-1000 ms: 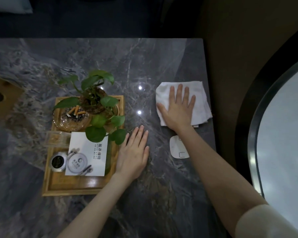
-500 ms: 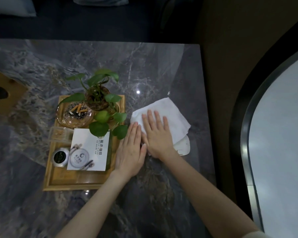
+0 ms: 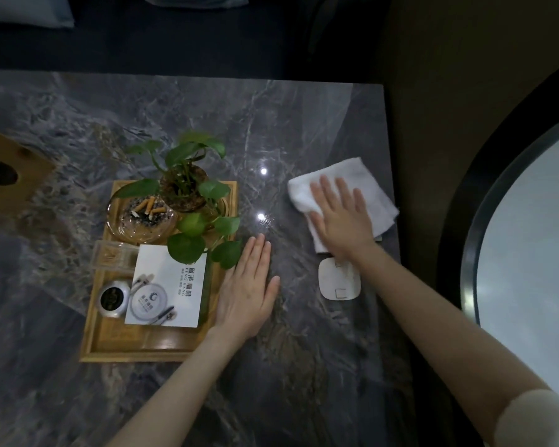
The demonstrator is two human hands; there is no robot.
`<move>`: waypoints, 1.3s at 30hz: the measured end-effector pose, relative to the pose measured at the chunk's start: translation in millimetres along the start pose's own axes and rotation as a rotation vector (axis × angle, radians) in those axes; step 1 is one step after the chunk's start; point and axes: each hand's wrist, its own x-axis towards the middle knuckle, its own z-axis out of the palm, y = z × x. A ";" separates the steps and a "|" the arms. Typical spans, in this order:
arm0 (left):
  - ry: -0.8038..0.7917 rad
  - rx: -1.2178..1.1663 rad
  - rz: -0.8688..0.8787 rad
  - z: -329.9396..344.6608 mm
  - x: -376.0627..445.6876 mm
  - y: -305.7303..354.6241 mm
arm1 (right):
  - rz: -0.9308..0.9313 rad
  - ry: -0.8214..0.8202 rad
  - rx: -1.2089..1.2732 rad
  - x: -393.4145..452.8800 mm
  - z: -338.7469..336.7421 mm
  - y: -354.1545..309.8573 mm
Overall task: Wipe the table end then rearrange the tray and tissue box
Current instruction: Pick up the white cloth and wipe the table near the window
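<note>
A folded white cloth lies near the right end of the grey marble table. My right hand presses flat on it, fingers spread. My left hand rests flat on the table, touching the right rim of the wooden tray. The tray carries a green potted plant, a glass ashtray with cigarette butts, a white card and a small round tin. The wooden tissue box sits at the far left edge, partly cut off.
A white rounded-square device lies on the table just below the cloth, partly under my right wrist. The table's right edge runs close beside the cloth. Beyond it stands a round pale surface with a dark rim. Dark seating lies behind the table.
My right hand has slid the cloth from beside my left hand back out toward the table's right edge. My left hand has stayed by the tray.
</note>
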 end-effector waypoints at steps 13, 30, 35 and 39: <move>0.012 -0.045 -0.007 -2.9 0.2 0.5 | 0.051 0.050 0.113 3.1 8.3 -51.1; -0.029 -0.111 -0.001 -20.2 -35.9 3.5 | -0.441 -0.147 0.097 -92.1 19.3 -81.7; -0.026 -0.184 0.029 -23.0 -44.5 -2.4 | -0.364 -0.232 0.374 -125.1 14.1 -81.7; -0.029 -0.280 0.008 -30.3 -51.7 -2.2 | -0.103 -0.341 0.625 -139.3 1.8 -82.7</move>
